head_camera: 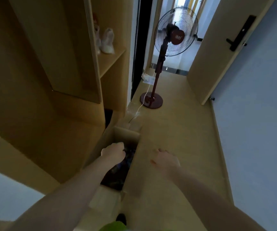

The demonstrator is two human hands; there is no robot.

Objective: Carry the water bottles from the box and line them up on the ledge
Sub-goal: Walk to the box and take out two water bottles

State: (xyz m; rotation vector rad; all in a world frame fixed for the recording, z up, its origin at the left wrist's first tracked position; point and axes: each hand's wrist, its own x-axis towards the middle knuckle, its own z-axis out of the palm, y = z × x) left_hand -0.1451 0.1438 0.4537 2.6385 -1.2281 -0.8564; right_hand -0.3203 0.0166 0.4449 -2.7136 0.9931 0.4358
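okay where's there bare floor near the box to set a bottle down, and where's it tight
Bare floor runs right of the cardboard box, from the right hand toward the fan base and the door. It is tight where the left hand reaches into the box, hard against the wooden cabinet.

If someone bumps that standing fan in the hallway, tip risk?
Probably tippy if hit high: the standing fan carries a wide caged head atop one thin pole. The round base sits flat on the floor, so a low nudge would more likely slide it. The white cord trailing from it could snag a foot and pull it over.
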